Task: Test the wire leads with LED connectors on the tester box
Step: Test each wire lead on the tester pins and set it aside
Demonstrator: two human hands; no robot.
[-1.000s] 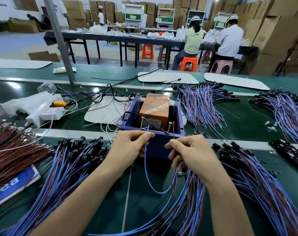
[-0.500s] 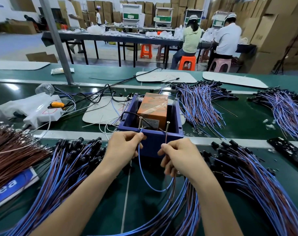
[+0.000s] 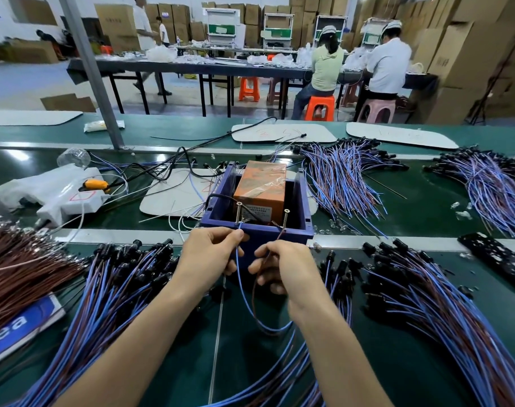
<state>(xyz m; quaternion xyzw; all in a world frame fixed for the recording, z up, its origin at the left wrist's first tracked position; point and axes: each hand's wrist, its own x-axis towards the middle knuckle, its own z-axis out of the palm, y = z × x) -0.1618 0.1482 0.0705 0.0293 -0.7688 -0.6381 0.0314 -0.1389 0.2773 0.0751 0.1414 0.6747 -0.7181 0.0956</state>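
The tester box (image 3: pixel 275 235) is a dark blue open tray holding an orange battery block (image 3: pixel 260 185), with two upright screws on its near wall. My left hand (image 3: pixel 210 252) pinches the blue wire (image 3: pixel 243 292) of one lead and holds its bare end against the left screw (image 3: pixel 238 212). My right hand (image 3: pixel 284 270) pinches the brown wire (image 3: pixel 253 292) of the same lead, whose end reaches up toward the right screw (image 3: pixel 285 220). The two wires hang in a loop between my wrists. The lead's LED connector is hidden.
Heaps of blue-and-brown leads with black connectors lie left (image 3: pixel 118 286) and right (image 3: pixel 432 295) of my hands, with more behind (image 3: pixel 344 177) and far right (image 3: pixel 491 183). Brown wires (image 3: pixel 18 265) pile at the left edge. A white foam block (image 3: pixel 59 192) sits back left.
Both hands have drawn closer together in front of the box. The blue wire end has come up to the left screw and the brown end to the right one. The loop hangs lower.
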